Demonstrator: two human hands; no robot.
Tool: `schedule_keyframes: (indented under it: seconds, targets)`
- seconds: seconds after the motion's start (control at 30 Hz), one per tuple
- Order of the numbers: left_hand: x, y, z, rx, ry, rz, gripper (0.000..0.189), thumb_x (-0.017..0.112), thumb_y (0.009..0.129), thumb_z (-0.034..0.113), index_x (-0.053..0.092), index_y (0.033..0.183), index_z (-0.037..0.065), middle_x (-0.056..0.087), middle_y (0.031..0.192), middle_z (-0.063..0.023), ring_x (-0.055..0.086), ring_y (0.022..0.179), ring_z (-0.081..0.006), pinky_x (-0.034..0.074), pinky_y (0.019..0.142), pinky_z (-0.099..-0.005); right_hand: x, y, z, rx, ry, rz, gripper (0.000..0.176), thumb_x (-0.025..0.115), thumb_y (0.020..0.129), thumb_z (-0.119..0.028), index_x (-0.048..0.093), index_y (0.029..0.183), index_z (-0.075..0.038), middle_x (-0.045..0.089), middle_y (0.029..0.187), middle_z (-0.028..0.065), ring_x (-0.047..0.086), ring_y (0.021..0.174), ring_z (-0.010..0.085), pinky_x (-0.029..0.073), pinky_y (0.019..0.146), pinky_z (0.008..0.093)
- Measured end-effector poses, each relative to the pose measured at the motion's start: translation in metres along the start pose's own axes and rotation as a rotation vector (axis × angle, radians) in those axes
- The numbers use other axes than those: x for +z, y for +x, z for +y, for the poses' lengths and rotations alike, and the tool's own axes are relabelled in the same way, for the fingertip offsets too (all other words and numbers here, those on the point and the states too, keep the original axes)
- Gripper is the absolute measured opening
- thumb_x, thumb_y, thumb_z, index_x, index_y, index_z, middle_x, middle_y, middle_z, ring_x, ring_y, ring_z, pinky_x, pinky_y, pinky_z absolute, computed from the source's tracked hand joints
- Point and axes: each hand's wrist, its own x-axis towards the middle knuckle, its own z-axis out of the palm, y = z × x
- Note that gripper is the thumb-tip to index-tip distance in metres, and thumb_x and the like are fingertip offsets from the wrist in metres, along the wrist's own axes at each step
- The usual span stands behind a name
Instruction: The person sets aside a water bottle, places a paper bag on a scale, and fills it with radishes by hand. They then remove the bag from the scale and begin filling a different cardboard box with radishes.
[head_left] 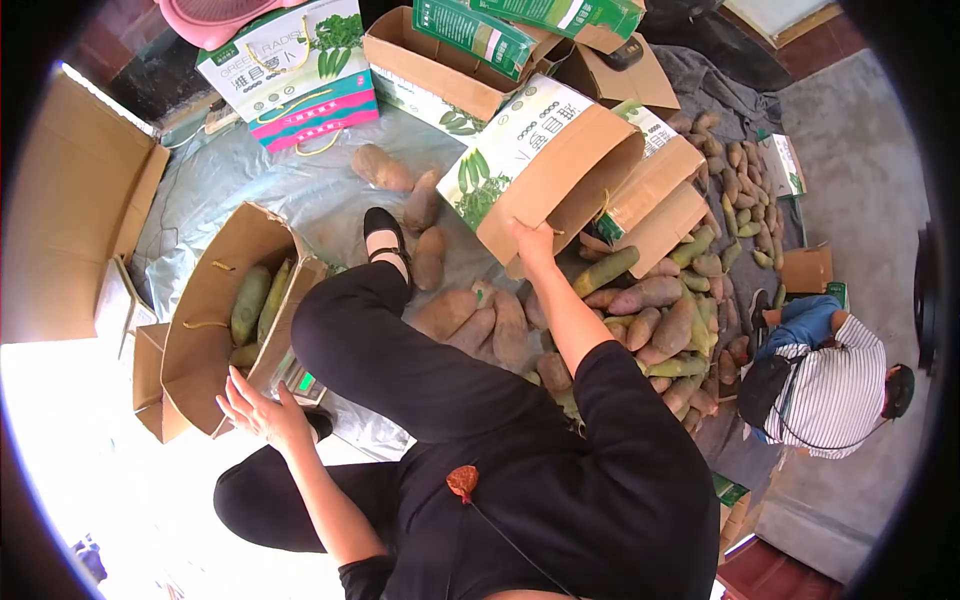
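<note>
My right hand point(535, 246) grips the lower edge of a printed cardboard box point(524, 135), its thumb side against the brown flap. The box is tilted, and its open end faces the pile. My left hand point(268, 412) has its fingers spread and holds nothing. It is close to the near edge of an open cardboard box point(205, 340). Several green radishes point(251, 305) lie inside that box. A scale with a lit green display point(306, 381) shows partly beside it, under the box's edge.
A large pile of green radishes and brown-skinned roots point(660, 320) spreads to the right. Loose roots point(382, 168) lie on the plastic sheet point(330, 200). Printed gift bags point(300, 80), more boxes point(440, 60) and a pink basket point(215, 15) stand behind. A person point(825, 380) crouches at the right.
</note>
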Motion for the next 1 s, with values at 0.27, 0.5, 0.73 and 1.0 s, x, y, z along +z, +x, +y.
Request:
schedule_keyframes:
  seconds: [0.27, 0.5, 0.73, 1.0]
  targets:
    - [0.003, 0.002, 0.001, -0.012, 0.003, -0.013, 0.084, 0.072, 0.069, 0.010, 0.029, 0.140, 0.014, 0.037, 0.136, -0.0107, 0.024, 0.131, -0.0388, 0.022, 0.106, -0.0514, -0.007, -0.031, -0.045, -0.122, 0.171, 0.174, 0.027, 0.061, 0.082, -0.004, 0.055, 0.108, 0.002, 0.061, 0.098, 0.0044, 0.057, 0.086, 0.0133, 0.046, 0.078, 0.0281]
    - [0.001, 0.000, 0.001, 0.020, 0.015, -0.002, 0.083, 0.072, 0.069, 0.010, 0.028, 0.140, 0.013, 0.036, 0.137, -0.0106, 0.023, 0.131, -0.0394, 0.023, 0.105, -0.0524, -0.050, -0.035, -0.108, -0.289, 0.207, 0.211, 0.033, 0.059, 0.083, 0.000, 0.051, 0.115, 0.003, 0.059, 0.105, 0.0068, 0.056, 0.092, 0.0150, 0.046, 0.081, 0.0288]
    - [0.003, -0.001, -0.001, 0.054, 0.014, 0.020, 0.082, 0.071, 0.071, 0.012, 0.028, 0.140, 0.013, 0.036, 0.136, -0.0102, 0.025, 0.129, -0.0399, 0.025, 0.104, -0.0528, -0.099, 0.056, -0.196, -0.375, 0.161, 0.154, 0.044, 0.064, 0.082, -0.007, 0.046, 0.121, 0.002, 0.058, 0.110, 0.0112, 0.057, 0.094, 0.0179, 0.048, 0.080, 0.0321]
    - [0.010, -0.002, -0.007, 0.060, 0.024, 0.022, 0.079, 0.070, 0.071, 0.014, 0.030, 0.139, 0.013, 0.038, 0.134, -0.0141, 0.026, 0.129, -0.0395, 0.025, 0.105, -0.0512, -0.139, 0.089, -0.140, -0.477, -0.373, 0.379, 0.058, 0.065, 0.082, -0.013, 0.038, 0.131, 0.000, 0.055, 0.114, 0.0141, 0.054, 0.102, 0.0217, 0.044, 0.085, 0.0316]
